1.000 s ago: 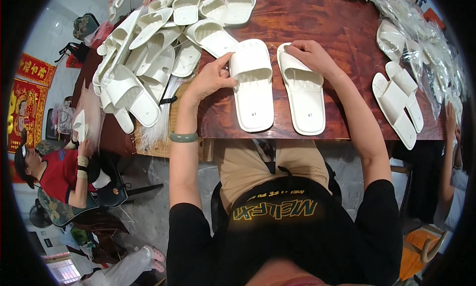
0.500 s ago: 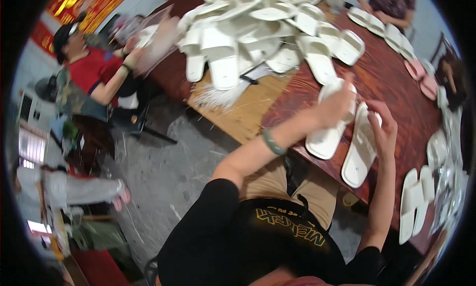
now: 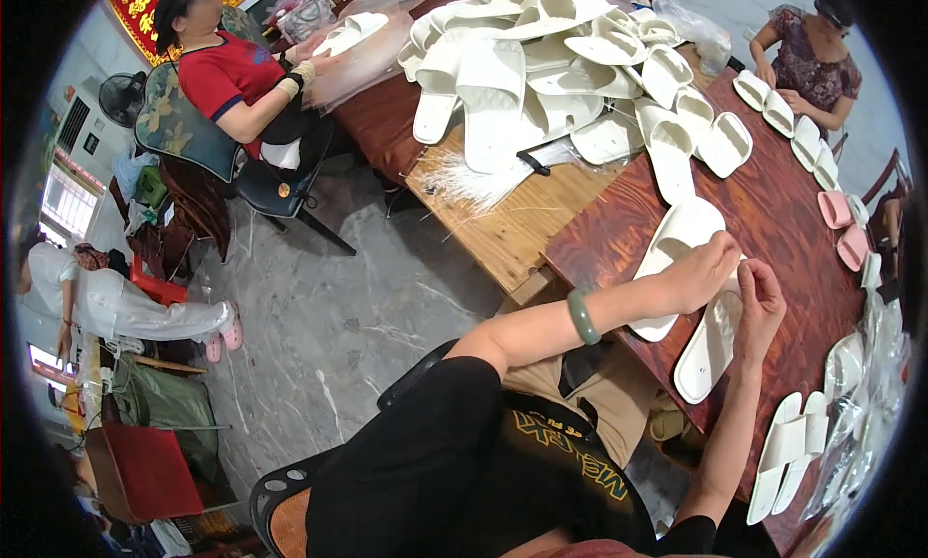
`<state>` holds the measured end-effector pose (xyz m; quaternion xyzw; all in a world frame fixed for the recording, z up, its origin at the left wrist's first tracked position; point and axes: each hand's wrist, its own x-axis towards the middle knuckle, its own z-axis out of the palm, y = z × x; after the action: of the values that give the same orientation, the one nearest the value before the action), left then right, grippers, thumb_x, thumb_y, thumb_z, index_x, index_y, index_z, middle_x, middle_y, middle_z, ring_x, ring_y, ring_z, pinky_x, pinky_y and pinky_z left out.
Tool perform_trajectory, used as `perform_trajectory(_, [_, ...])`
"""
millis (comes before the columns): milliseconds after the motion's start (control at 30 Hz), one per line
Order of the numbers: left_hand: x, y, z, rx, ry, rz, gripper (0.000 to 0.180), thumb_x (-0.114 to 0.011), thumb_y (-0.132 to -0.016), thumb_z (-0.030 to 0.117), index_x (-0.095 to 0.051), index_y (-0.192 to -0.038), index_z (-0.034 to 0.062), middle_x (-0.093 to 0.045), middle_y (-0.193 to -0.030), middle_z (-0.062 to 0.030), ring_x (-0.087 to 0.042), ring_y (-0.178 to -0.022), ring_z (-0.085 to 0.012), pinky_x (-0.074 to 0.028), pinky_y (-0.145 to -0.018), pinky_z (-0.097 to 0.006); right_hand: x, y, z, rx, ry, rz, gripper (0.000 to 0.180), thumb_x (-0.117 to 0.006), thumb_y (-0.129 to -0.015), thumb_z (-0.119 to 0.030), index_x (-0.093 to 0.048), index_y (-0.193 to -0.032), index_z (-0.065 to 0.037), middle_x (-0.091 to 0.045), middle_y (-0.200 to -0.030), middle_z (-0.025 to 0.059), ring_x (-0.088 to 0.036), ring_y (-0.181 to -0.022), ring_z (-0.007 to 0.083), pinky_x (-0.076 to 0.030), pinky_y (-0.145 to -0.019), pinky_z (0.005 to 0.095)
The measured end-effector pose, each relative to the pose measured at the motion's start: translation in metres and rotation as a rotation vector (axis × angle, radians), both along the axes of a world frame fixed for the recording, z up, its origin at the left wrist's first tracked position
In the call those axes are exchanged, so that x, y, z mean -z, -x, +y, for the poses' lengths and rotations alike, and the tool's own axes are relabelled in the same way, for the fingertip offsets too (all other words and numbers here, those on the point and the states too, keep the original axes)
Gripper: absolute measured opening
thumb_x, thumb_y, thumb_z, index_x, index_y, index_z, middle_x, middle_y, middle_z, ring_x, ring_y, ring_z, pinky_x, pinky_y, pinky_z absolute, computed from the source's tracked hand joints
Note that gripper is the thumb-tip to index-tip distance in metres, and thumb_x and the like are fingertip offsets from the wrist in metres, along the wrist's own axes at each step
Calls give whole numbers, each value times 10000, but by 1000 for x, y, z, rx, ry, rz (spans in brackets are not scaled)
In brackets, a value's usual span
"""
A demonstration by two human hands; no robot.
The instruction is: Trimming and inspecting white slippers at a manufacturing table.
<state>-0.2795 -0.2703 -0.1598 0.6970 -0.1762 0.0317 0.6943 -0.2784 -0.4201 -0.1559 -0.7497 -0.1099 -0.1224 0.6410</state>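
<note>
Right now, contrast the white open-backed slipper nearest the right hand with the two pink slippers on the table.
The white slipper lies near the person; the pink slippers lie farther away. The right hand partly hides the white slipper; no hand covers the pink slippers. Both rest on the reddish wooden table.

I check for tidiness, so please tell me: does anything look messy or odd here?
One spot looks untidy: thin white strands lie fanned out loosely over the light-brown wooden board, beside the jumbled heap of white open-toed slippers. Their ends spread unevenly.
</note>
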Motion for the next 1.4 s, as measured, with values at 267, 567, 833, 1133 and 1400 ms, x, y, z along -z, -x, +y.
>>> perform_trajectory(267, [18, 29, 48, -11, -258, 35, 187, -535, -886, 166, -579, -945, -6, -588, -728, -48, -546, -654, -116, -454, -598, -279, -5, -7, 8, -176, 265, -24, 137, -612, -836, -100, -631, -895, 22, -616, -809, 25, -559, -773, 87, -445, -698, 229])
perform_trajectory(567, [16, 25, 44, -343, -809, -180, 192, -554, -829, 212, -637, -846, 40, -637, -713, -167, -635, -677, -302, -482, -614, -387, 10, -112, 8, -324, 561, -205, 216, -516, -844, -123, -630, -963, 16, -650, -900, 149, -615, -794, 225, -473, -736, 313])
perform_trajectory(833, [25, 14, 62, -506, -934, -175, 184, -566, -773, 224, -657, -801, 66, -621, -680, -173, -622, -673, -340, -478, -628, -433, -7, -84, 12, -406, 715, 170, 193, -539, -803, -79, -653, -936, 3, -647, -770, 103, -568, -658, 141, -454, -628, 299])
perform_trajectory(1133, [12, 21, 57, -298, -850, -163, 188, -559, -764, 203, -663, -749, 47, -601, -671, -191, -616, -654, -345, -478, -601, -412, 3, -98, -9, -623, 468, 277, 209, -607, -764, 1, -683, -959, -1, -678, -873, 39, -591, -776, 89, -481, -717, 234])
perform_trajectory(1400, [24, 9, 43, -388, -957, -326, 170, -595, -763, 191, -621, -672, 50, -585, -609, -161, -605, -585, -325, -470, -551, -419, -3, -96, -14, -610, 452, 352, 218, -606, -786, -10, -674, -993, -3, -672, -872, 31, -591, -773, 91, -479, -725, 225])
